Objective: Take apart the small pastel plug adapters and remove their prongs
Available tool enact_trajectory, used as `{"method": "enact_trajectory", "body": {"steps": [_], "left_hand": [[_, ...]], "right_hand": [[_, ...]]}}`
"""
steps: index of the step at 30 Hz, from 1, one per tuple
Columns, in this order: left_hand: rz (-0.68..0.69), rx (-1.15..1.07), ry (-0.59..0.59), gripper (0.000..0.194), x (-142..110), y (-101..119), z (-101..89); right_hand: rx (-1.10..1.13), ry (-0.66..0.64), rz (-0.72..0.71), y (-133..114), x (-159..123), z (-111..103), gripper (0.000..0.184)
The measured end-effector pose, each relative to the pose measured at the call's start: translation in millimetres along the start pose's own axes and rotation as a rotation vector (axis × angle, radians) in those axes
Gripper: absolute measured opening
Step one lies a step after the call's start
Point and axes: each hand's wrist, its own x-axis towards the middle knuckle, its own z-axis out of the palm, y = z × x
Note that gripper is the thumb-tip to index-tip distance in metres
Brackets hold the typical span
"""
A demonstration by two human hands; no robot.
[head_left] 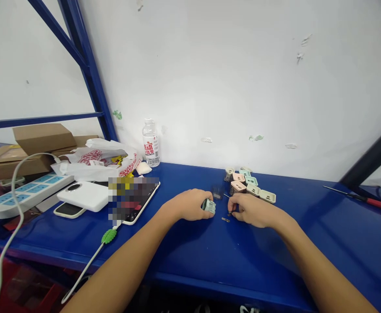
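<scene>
The left hand (187, 205) has its fingers curled shut around a small pale-green socket module (208, 206), just in front of a pile of pastel socket housings (244, 182) — the right hand (251, 210) lies nearer that pile, its fingertips (232, 203) pinched on a tiny dark part (230, 213) — too small to identify

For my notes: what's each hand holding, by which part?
Left hand grips a pale-green socket block by its sides; right hand pinches something too small to tell.

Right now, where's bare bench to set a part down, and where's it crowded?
Bare blue bench lies between the pastel socket housings and the red-handled screwdriver; another strip runs behind the left hand, up to the water bottle. Crowded: far left, around the power strip and white power bank.
</scene>
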Motion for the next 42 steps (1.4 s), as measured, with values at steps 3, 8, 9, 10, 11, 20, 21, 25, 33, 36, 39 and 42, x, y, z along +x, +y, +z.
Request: {"method": "enact_trajectory", "body": {"steps": [3, 8, 9, 10, 11, 20, 21, 25, 33, 36, 39, 42], "left_hand": [[0.003, 0.011, -0.016, 0.034, 1, 0, 2.2], [0.011, 0.011, -0.018, 0.034, 1, -1, 2.3], [0.012, 0.013, -0.018, 0.034, 1, -1, 2.2], [0.014, 0.016, -0.019, 0.034, 1, -2, 2.2], [0.016, 0.019, -0.023, 0.034, 1, -2, 2.0], [-0.034, 0.025, -0.087, 0.034, 0, -3, -4.3], [-0.044, 0.028, -0.098, 0.034, 0, -3, -5.2], [-0.073, 0.049, -0.108, 0.035, -1, -4, -7.4], [-0.088, 0.051, -0.114, 0.039, -1, -6, -7.3], [-0.093, 0.047, -0.120, 0.038, -1, -7, -8.8], [-0.105, 0.044, -0.128, 0.037, -2, -7, -10.6], [-0.108, 0.038, -0.128, 0.035, -2, -7, -11.4]], "right_hand": [[0.005, -0.016, 0.001, -3, -1, -1, 0.014], [0.047, -0.038, -0.002, -4, -2, -3, 0.015], [0.053, -0.040, -0.002, -5, -2, -3, 0.015], [0.057, -0.045, 0.000, -5, -2, -3, 0.016], [0.059, -0.051, 0.003, -6, -2, -3, 0.018], [0.003, 0.022, 0.081, 8, 0, -9, 0.017], [-0.051, 0.024, 0.128, 11, 0, -10, 0.016], [-0.256, 0.003, 0.308, 18, -1, -13, 0.019], [-0.267, -0.056, 0.386, 17, -10, -19, 0.008], [-0.132, -0.056, 0.330, 21, -19, -28, 0.004], [0.115, -0.080, 0.200, 22, -27, -34, 0.008], [0.332, -0.066, 0.068, 18, -27, -31, 0.009]]}}
